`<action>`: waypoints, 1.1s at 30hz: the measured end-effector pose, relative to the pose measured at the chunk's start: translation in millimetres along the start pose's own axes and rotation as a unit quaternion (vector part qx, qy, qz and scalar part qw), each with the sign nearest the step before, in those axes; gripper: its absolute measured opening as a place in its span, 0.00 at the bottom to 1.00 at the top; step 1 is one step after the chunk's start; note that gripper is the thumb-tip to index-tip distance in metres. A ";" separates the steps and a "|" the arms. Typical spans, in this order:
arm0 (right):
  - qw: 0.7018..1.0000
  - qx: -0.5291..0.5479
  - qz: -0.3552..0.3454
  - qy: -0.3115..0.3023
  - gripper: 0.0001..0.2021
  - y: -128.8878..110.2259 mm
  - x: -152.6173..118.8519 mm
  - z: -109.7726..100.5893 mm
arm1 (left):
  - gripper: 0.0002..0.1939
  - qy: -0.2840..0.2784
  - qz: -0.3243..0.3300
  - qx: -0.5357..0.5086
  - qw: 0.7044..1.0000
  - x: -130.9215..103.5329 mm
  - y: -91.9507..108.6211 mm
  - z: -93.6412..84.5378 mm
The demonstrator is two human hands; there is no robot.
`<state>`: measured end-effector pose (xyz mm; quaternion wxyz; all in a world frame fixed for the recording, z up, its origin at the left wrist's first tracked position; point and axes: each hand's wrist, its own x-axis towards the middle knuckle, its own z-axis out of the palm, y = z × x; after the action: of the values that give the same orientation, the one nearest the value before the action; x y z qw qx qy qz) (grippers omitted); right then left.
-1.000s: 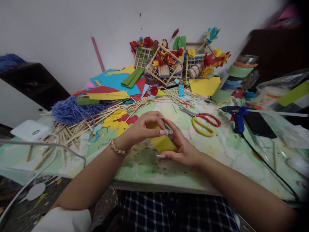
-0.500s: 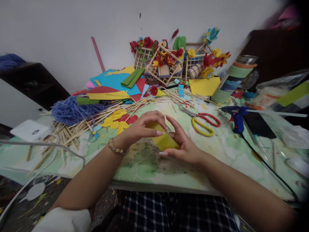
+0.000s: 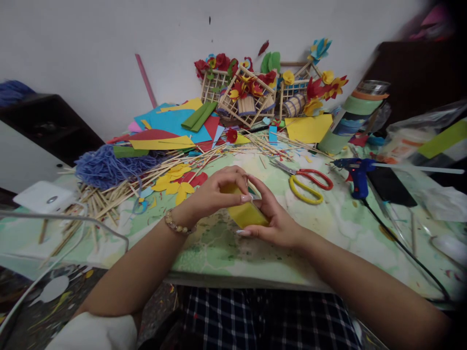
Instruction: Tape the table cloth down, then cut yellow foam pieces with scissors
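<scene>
Both my hands hold one folded piece of yellow paper (image 3: 248, 215) just above the front of the table. My left hand (image 3: 217, 192), with a beaded bracelet at the wrist, pinches its upper edge between thumb and fingers. Around the paper's right end, my right hand (image 3: 275, 216) has its thumb in front and its fingers behind, partly hidden. Scissors (image 3: 306, 184) with one red and one yellow handle lie slightly open to the right of my hands. Yellow paper petal shapes (image 3: 178, 184) lie to the left.
A blue glue gun (image 3: 359, 177) stands at the right, its black cord running forward. Blue yarn (image 3: 109, 165) and thin sticks (image 3: 104, 201) cover the left. Stick frames with paper flowers (image 3: 248, 97) stand at the back near a green bottle (image 3: 346, 119).
My left fingertips and right index finger have drawn closer together at the paper's upper edge. The paper stays in both hands, and the view has shifted slightly.
</scene>
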<state>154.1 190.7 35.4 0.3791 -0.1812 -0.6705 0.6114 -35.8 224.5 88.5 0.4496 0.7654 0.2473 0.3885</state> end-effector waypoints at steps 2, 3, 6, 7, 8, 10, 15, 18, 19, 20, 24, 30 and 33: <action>1.000 0.004 -0.002 0.000 0.48 0.1 0.9 0.5 | 0.08 0.003 -0.004 0.005 1.000 0.2 -0.2 1.3; 1.000 0.011 -0.002 0.003 0.48 0.2 1.3 0.5 | 0.07 0.001 -0.006 0.008 1.000 0.4 -0.4 1.7; 0.999 0.032 -0.001 0.016 0.49 0.6 2.0 -0.6 | 0.08 0.011 -0.012 0.010 1.000 1.1 -1.2 1.3; 0.999 0.034 0.000 0.019 0.50 0.7 2.0 -1.1 | 0.08 0.015 -0.015 0.007 1.000 1.4 -1.5 0.8; 0.999 0.032 0.001 0.020 0.50 0.8 1.9 -1.6 | 0.10 0.015 -0.017 0.003 1.000 1.5 -1.8 0.1; 0.999 0.026 0.005 0.018 0.50 0.8 1.6 -2.2 | 0.11 0.004 -0.016 -0.005 1.000 1.7 -2.3 -1.6; 1.000 0.014 0.005 0.015 0.50 1.0 0.7 -2.2 | 0.08 -0.021 0.010 0.005 1.000 1.4 -3.0 -4.3; 1.000 0.002 0.003 0.014 0.50 2.6 0.2 -2.3 | 0.06 -0.022 0.012 0.000 1.000 0.7 -2.7 -4.3; 1.000 -0.005 -0.001 0.013 0.50 3.4 0.1 -2.6 | 0.06 -0.024 0.009 -0.002 1.000 0.4 -2.5 -4.2; 1.000 -0.012 -0.005 0.012 0.50 4.1 -0.1 -3.1 | 0.06 -0.027 0.007 -0.004 1.000 0.1 -2.4 -4.2; 0.999 -0.034 -0.008 0.002 0.51 5.2 -0.7 -5.3 | 0.06 -0.035 0.002 -0.003 0.999 -1.1 -2.1 -4.2; 0.995 -0.103 0.002 -0.003 0.53 3.1 1.2 -5.2 | 0.08 0.001 -0.018 0.043 0.999 -1.7 -3.2 -2.2; 0.993 -0.117 0.003 0.013 0.53 0.8 2.7 -4.4 | 0.09 0.007 -0.030 0.066 0.997 -1.5 -0.3 -0.5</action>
<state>155.4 195.8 35.2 0.3625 -0.2342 -0.7320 0.5272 -37.1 223.9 87.8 0.4080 0.7828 0.2985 0.3628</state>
